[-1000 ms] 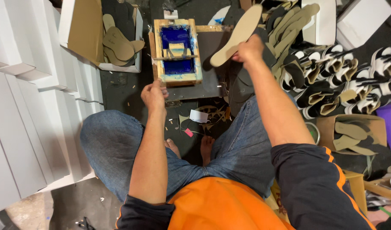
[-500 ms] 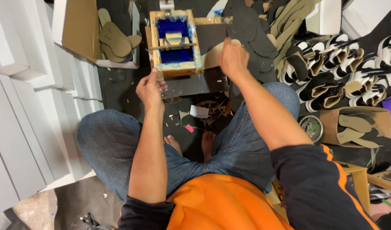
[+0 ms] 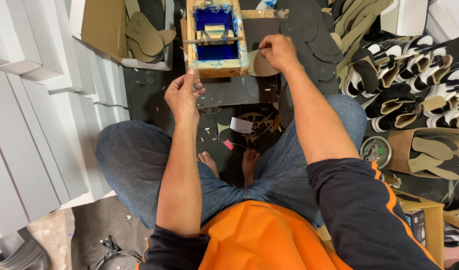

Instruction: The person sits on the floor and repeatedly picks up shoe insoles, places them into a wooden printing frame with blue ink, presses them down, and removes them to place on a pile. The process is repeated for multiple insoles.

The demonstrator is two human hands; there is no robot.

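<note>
Cluttered floor, right hand [image 3: 278,51] holding insole [image 3: 259,64] beside wooden frame [image 3: 217,70]

light: bright and even, from above; shadows: soft, dark in the gap by the feet; glare: white boxes [image 3: 34,100] shine pale; blur: little, picture sharp; edges: bent outward a bit

We have brought our right hand [image 3: 278,51] down from the top of the frame, and the tan shoe insole [image 3: 259,64] it held aloft now lies beside the blue-stained wooden printing frame [image 3: 215,40]. Our left hand [image 3: 183,95] has risen toward that frame's lower edge.
</note>
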